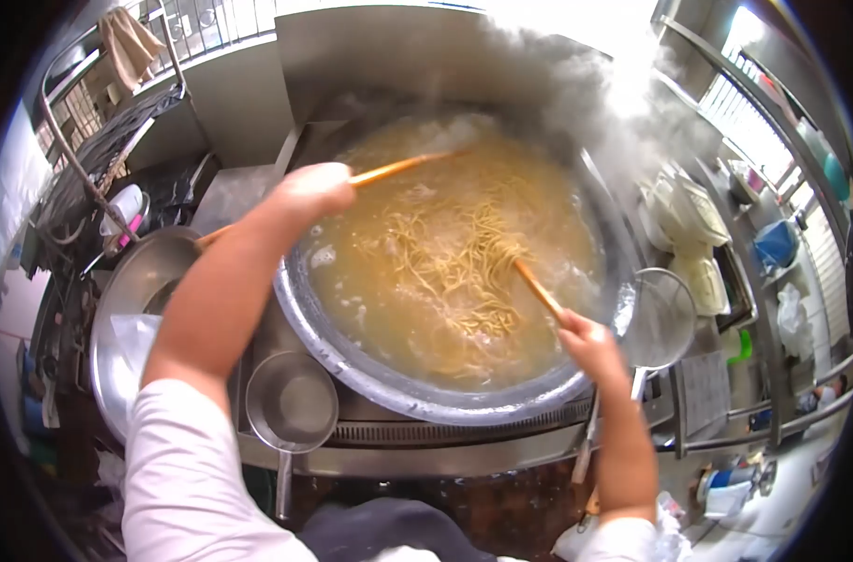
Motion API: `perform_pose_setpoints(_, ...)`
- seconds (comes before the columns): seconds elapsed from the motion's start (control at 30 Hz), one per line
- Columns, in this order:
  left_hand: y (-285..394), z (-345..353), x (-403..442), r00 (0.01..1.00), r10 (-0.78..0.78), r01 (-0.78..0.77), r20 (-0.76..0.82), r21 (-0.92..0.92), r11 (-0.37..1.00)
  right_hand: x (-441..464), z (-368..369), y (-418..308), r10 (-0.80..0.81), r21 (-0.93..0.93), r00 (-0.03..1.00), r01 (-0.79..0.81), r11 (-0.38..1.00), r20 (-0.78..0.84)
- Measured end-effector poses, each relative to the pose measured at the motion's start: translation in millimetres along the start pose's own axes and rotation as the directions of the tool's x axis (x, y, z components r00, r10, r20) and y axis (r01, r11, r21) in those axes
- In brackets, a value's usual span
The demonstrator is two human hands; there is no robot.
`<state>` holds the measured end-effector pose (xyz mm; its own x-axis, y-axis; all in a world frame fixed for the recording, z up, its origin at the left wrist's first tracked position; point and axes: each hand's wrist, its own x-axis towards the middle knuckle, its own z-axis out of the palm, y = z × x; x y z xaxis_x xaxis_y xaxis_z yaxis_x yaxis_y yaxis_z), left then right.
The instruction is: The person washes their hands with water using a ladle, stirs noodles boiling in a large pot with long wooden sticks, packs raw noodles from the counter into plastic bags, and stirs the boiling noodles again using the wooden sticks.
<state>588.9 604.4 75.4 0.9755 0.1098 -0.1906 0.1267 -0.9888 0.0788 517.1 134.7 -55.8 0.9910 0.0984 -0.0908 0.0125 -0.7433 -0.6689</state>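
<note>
A wide wok (pixel 380 398) holds cloudy yellowish water with a heap of noodles (pixel 473 248) in its middle. My left hand (pixel 322 190) is closed round a long wooden stick (pixel 389 171) above the wok's left side. That stick's far end reaches over the back of the water, and its other end shows behind my forearm. In my right hand (pixel 588 345), at the right rim, is a second wooden stick (pixel 537 284). Its lower end meets the noodles, and the tip is hidden among them.
Steam (pixel 623 94) rises at the back right. A metal saucepan (pixel 293 403) stands at the front left, near a large steel basin (pixel 117 281). Right of the wok lies a round mesh strainer (pixel 659 318). Metal shelving (pixel 773 281) with containers lines the right side.
</note>
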Motion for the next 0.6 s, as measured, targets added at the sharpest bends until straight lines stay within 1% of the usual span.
perform_pose_setpoints(0.03,26.0,6.8,7.0,1.000,-0.002,0.000,0.031,0.040,0.999,-29.4,-60.4,-20.4,0.053,0.055,0.994,-0.059,0.997,0.091)
perform_pose_setpoints(0.07,49.3,15.0,12.7,0.998,-0.007,0.002,0.061,0.076,0.997,-59.0,-117.6,-38.7,0.098,0.113,0.990,-0.110,0.987,0.105)
perform_pose_setpoints(0.1,68.1,29.7,23.1,0.997,-0.001,-0.004,0.072,0.066,0.998,-86.4,-172.3,-42.0,0.187,0.081,0.977,-0.196,0.977,0.106)
perform_pose_setpoints(0.13,84.6,45.1,33.3,0.997,0.005,-0.010,0.083,0.057,0.998,-116.2,-217.5,-46.9,0.227,0.004,0.973,-0.227,0.974,0.035)
perform_pose_setpoints(0.17,99.4,57.6,38.8,0.996,0.041,-0.045,0.076,0.058,0.997,-144.6,-257.2,-42.7,0.233,-0.099,0.972,-0.236,0.967,-0.036)
perform_pose_setpoints(0.2,112.8,67.4,39.8,0.995,0.076,-0.081,0.071,0.060,0.995,-169.8,-284.5,-52.6,0.305,-0.006,0.951,-0.306,0.952,-0.046)
perform_pose_setpoints(0.27,136.0,81.1,31.1,0.982,0.160,-0.176,0.101,0.176,0.968,-198.9,-314.1,-55.2,0.344,0.014,0.925,-0.346,0.938,-0.162)
perform_pose_setpoints(0.3,147.5,86.3,23.4,0.974,0.205,-0.224,0.095,0.285,0.932,-192.3,-310.6,-61.7,0.336,-0.045,0.928,-0.347,0.937,-0.158)
perform_pose_setpoints(0.37,155.7,95.1,10.6,0.957,0.240,-0.277,0.162,0.269,0.923,-159.8,-293.8,-83.9,0.310,-0.161,0.939,-0.333,0.929,-0.151)
perform_pose_setpoints(0.43,157.3,102.8,-3.4,0.946,0.263,-0.304,0.187,0.243,0.921,-104.2,-262.8,-74.7,0.227,-0.356,0.973,-0.229,0.906,-0.047)
perform_pose_setpoints(0.47,156.0,108.2,-11.0,0.946,0.268,-0.306,0.184,0.227,0.925,-72.0,-235.1,-74.2,0.103,-0.557,0.995,-0.092,0.826,-0.012)
perform_pose_setpoints(0.5,157.4,100.3,-27.4,0.935,0.246,-0.313,0.257,0.266,0.912,-42.0,-196.5,-73.3,-0.017,-0.629,0.999,-0.017,0.777,-0.048)
perform_pose_setpoints(0.53,154.9,110.9,-33.0,0.933,0.252,-0.315,0.258,0.243,0.917,-9.5,-153.7,-73.0,-0.036,-0.715,0.996,-0.036,0.698,-0.085)
perform_pose_setpoints(0.57,151.8,115.4,-40.8,0.936,0.235,-0.291,0.262,0.198,0.936,16.2,-116.5,-87.3,-0.075,-0.749,0.993,-0.020,0.662,-0.093)
perform_pose_setpoints(0.6,151.0,118.2,-48.0,0.936,0.228,-0.275,0.269,0.154,0.949,38.2,-87.3,-89.7,-0.137,-0.743,0.983,-0.001,0.669,-0.125)
